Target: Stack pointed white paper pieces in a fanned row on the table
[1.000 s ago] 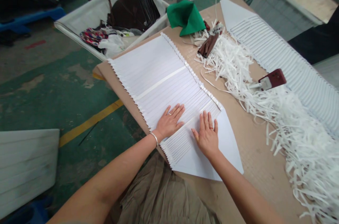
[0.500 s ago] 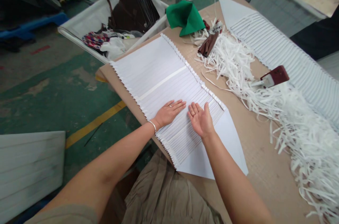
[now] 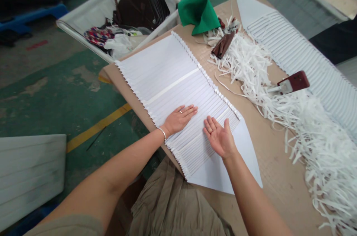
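Observation:
A row of overlapping white sheets [image 3: 167,68] lies fanned out across the cardboard-covered table, their notched ends lining both long sides. My left hand [image 3: 180,120] rests flat on the sheets with fingers stretched out; a ring and a bracelet are on it. My right hand [image 3: 219,135] is over the sheets closer to the rounded end, palm turned up and inward, thumb apart, holding nothing. Whether it touches the sheets I cannot tell. The uncovered face of the end sheet [image 3: 247,150] shows right of my right hand.
A long heap of white strips [image 3: 295,117] runs down the table's right side, with a dark red phone [image 3: 295,81] on a stand among it. Behind lie another fanned row [image 3: 306,57] and green cloth [image 3: 199,12]. A white cart [image 3: 83,27] holding bags adjoins the far-left edge.
My right hand has shifted a little to the right and toward me, away from the left. My left hand stays flat in nearly the same place. The view has moved slightly.

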The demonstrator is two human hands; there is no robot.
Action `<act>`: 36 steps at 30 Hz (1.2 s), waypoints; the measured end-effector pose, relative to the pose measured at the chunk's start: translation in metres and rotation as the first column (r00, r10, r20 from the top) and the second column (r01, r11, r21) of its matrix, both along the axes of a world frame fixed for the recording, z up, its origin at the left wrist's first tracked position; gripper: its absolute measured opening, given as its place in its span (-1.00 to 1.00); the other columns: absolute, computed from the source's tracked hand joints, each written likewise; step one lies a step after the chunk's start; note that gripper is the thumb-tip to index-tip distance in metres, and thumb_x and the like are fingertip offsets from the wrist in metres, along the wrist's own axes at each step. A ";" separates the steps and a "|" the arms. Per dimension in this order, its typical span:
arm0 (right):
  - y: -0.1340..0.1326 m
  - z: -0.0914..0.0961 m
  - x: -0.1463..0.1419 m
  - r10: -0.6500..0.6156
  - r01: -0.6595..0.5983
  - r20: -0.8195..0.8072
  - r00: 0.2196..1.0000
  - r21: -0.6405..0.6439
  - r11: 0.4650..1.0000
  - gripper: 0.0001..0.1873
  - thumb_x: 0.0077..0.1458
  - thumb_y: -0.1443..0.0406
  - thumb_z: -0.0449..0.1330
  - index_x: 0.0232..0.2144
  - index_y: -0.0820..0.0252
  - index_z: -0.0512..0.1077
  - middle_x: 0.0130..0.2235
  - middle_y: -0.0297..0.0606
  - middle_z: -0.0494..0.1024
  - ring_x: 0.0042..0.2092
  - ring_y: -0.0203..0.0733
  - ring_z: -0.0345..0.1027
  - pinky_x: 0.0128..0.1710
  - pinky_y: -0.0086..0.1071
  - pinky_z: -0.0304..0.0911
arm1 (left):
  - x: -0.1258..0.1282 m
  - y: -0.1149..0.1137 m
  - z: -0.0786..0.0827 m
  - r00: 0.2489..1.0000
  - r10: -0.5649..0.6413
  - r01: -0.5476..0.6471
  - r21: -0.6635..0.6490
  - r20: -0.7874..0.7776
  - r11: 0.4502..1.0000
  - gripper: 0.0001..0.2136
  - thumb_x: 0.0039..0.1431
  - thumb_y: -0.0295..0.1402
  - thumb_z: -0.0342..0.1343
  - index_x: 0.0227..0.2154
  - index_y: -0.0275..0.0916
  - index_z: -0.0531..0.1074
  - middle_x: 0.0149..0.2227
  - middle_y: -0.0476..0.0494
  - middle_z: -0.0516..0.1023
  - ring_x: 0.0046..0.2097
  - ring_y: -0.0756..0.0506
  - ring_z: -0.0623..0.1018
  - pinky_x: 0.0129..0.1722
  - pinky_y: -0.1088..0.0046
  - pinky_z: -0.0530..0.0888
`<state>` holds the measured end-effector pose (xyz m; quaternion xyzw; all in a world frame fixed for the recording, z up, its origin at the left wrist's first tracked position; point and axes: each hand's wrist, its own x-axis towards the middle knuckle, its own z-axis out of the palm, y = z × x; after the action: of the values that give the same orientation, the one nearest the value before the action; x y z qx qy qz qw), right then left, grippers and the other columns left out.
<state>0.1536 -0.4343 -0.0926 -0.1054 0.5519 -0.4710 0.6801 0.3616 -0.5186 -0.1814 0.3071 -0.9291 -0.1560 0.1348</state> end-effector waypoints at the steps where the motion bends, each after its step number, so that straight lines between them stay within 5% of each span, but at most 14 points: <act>1: 0.008 0.002 -0.004 -0.013 0.013 -0.001 1.000 0.018 1.000 -0.26 0.17 -0.29 -0.25 -0.01 0.00 0.39 0.28 -0.18 0.35 0.32 -0.11 0.18 0.28 0.02 0.19 | 0.000 0.000 0.000 1.000 0.000 0.000 0.002 -0.002 1.000 -0.49 0.36 -0.49 -0.14 0.34 -0.08 0.13 0.36 -0.07 0.22 0.41 -0.06 0.14 0.37 0.18 0.14; 8: -0.016 0.002 0.011 0.047 -0.046 0.001 0.999 -0.085 0.995 -0.21 0.18 -0.28 -0.31 0.09 0.02 0.32 0.36 -0.17 0.21 0.34 -0.11 0.16 0.25 0.01 0.23 | -0.002 0.002 -0.004 1.000 0.015 -0.015 -0.004 -0.010 1.000 -0.50 0.38 -0.47 -0.16 0.34 -0.09 0.12 0.37 -0.07 0.22 0.41 -0.05 0.13 0.38 0.15 0.13; 15: 0.041 0.005 -0.004 0.000 0.001 -0.015 1.000 0.059 0.998 -0.27 0.19 -0.28 -0.28 0.08 -0.05 0.31 0.40 -0.28 0.12 0.35 -0.17 0.12 0.28 -0.04 0.19 | -0.003 0.003 -0.005 1.000 0.023 -0.023 -0.008 -0.020 1.000 -0.50 0.37 -0.48 -0.16 0.33 -0.10 0.14 0.36 -0.08 0.22 0.41 -0.06 0.15 0.38 0.15 0.13; 20: 0.017 0.000 0.018 0.091 -0.094 -0.054 0.994 -0.044 0.995 -0.23 0.20 -0.27 -0.35 0.20 -0.07 0.20 0.42 -0.29 0.09 0.34 -0.14 0.15 0.19 -0.02 0.31 | -0.006 0.007 -0.007 1.000 0.028 -0.028 -0.017 -0.008 0.999 -0.51 0.39 -0.44 -0.17 0.35 -0.11 0.11 0.38 -0.07 0.20 0.42 -0.06 0.12 0.39 0.14 0.10; 24: 0.029 -0.011 0.017 0.074 -0.075 -0.053 0.996 -0.015 0.997 -0.36 0.25 -0.19 -0.19 0.22 -0.11 0.20 0.40 -0.30 0.13 0.28 -0.13 0.25 0.19 0.02 0.30 | 0.001 -0.001 0.000 0.999 -0.033 0.032 0.026 0.036 0.999 -0.51 0.40 -0.41 -0.16 0.35 -0.12 0.10 0.40 -0.07 0.15 0.43 -0.07 0.09 0.40 0.15 0.07; 27: 0.050 -0.010 0.005 0.138 -0.160 -0.240 0.961 -0.076 0.984 -0.40 0.23 -0.10 0.04 0.23 -0.10 0.23 0.34 -0.26 0.27 0.25 -0.11 0.31 0.25 0.00 0.23 | 0.028 -0.011 0.010 0.999 0.021 -0.023 0.043 0.049 0.999 -0.52 0.39 -0.43 -0.17 0.34 -0.19 0.11 0.42 -0.13 0.09 0.44 -0.11 0.04 0.40 0.12 0.07; 29: 0.055 -0.008 0.003 0.205 -0.304 -0.508 0.837 -0.120 0.945 -0.43 0.22 -0.05 0.10 0.20 -0.02 0.31 0.26 -0.20 0.39 0.23 -0.08 0.33 0.29 0.00 0.16 | 0.053 -0.011 0.016 0.993 0.103 -0.105 0.039 0.059 0.994 -0.53 0.38 -0.45 -0.18 0.33 -0.21 0.14 0.42 -0.17 0.07 0.45 -0.13 0.00 0.40 0.06 0.07; 31: 0.054 -0.009 0.009 0.248 -0.514 -0.767 0.592 -0.122 0.849 -0.47 0.26 -0.02 0.05 0.17 0.05 0.37 0.21 -0.15 0.45 0.26 -0.05 0.28 0.34 0.02 0.08 | 0.077 0.001 0.020 0.987 0.135 -0.139 0.044 0.083 0.989 -0.54 0.38 -0.46 -0.16 0.30 -0.20 0.19 0.42 -0.18 0.09 0.45 -0.14 0.01 0.39 0.06 0.10; 34: 0.047 -0.019 0.033 0.252 -0.800 -0.945 0.207 -0.015 0.599 -0.49 0.30 0.04 0.01 0.20 0.04 0.36 0.30 -0.18 0.34 0.39 0.00 0.02 0.39 0.09 -0.11 | 0.096 0.032 0.019 0.984 0.131 -0.139 0.059 0.121 0.989 -0.56 0.38 -0.44 -0.13 0.28 -0.15 0.24 0.41 -0.17 0.11 0.44 -0.14 0.04 0.38 0.10 0.14; 36: 0.045 -0.030 0.051 0.230 -0.887 -0.973 0.034 0.077 0.456 -0.47 0.29 0.05 0.03 0.25 -0.03 0.29 0.36 -0.24 0.21 0.44 0.04 -0.15 0.40 0.18 -0.25 | 0.097 0.051 0.015 0.982 0.118 -0.130 0.071 0.147 0.989 -0.56 0.38 -0.41 -0.10 0.28 -0.10 0.24 0.42 -0.15 0.10 0.44 -0.15 0.05 0.38 0.08 0.14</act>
<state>0.2045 -0.3892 -0.1225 -0.7664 0.5478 -0.1248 0.3114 0.4590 -0.4677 -0.1665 0.3800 -0.9083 -0.1621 0.0652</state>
